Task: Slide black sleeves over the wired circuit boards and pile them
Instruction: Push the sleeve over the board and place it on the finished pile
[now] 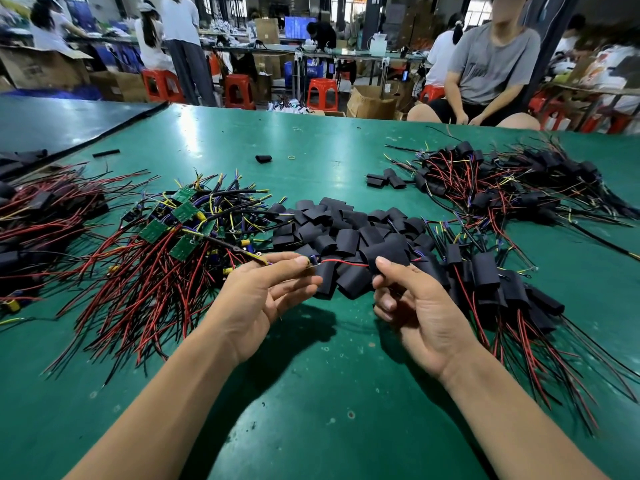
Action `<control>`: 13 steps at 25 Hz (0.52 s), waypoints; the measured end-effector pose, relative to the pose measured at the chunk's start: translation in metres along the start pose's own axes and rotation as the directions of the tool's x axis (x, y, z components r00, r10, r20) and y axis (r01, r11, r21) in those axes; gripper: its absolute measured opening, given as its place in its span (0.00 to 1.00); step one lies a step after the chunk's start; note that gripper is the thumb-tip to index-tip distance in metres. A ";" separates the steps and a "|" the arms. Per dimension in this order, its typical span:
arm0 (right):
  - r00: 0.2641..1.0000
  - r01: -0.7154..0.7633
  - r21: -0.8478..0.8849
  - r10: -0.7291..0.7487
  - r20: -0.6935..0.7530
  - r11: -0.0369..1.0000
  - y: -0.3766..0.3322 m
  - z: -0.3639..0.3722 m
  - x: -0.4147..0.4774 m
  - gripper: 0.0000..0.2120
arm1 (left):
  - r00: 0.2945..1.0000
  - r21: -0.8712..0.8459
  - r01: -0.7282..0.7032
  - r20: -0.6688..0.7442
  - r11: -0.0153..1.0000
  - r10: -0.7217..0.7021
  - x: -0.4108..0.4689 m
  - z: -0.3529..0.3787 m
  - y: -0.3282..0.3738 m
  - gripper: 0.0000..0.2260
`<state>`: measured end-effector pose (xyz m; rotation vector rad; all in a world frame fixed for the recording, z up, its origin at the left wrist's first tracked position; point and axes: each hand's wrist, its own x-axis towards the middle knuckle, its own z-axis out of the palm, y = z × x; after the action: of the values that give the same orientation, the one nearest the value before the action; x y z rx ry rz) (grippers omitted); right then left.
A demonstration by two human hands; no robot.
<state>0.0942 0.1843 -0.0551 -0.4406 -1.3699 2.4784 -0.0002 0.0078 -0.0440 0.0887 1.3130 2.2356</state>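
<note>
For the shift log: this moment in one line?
left hand: pinches wired board | right hand: pinches black sleeve | red wire: between hands | state: wired board not yet sleeved

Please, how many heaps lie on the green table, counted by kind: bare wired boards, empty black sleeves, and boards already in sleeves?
Heap of bare wired boards: 1
Heap of empty black sleeves: 1
Heaps of sleeved boards: 3, at the left edge, near right, far right
Total: 5 heaps, loose strays not counted
</note>
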 end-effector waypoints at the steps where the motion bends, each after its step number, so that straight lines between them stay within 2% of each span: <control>1: 1.000 0.004 -0.021 -0.004 0.002 1.000 0.001 0.000 -0.001 0.07 | 1.000 0.017 -0.002 0.023 1.000 0.002 -0.001 0.002 -0.001 0.13; 4: 1.000 -0.019 -0.027 0.019 0.016 0.999 0.002 0.004 -0.003 0.05 | 0.997 0.081 -0.001 0.076 0.997 -0.005 -0.006 0.007 -0.005 0.14; 6: 0.998 -0.040 -0.022 0.041 0.048 0.999 0.003 0.005 -0.004 0.16 | 0.994 0.122 0.004 0.110 0.993 -0.017 -0.009 0.009 -0.007 0.14; 7: 0.997 -0.040 -0.019 0.041 0.066 0.999 0.005 0.007 -0.005 0.19 | 0.992 0.140 0.000 0.126 0.990 -0.018 -0.010 0.010 -0.008 0.14; 10: 0.993 -0.024 0.002 0.024 0.118 1.000 0.008 0.011 -0.008 0.19 | 0.989 0.160 -0.009 0.147 0.987 -0.015 -0.011 0.012 -0.010 0.15; 13: 0.994 0.028 -0.016 -0.026 0.109 0.999 0.008 0.013 -0.009 0.20 | 0.987 0.155 -0.004 0.159 0.988 -0.021 -0.011 0.012 -0.008 0.15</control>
<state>0.0966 0.1661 -0.0543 -0.2923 -1.4297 2.5039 0.0166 0.0153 -0.0419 0.3132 1.3933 2.0686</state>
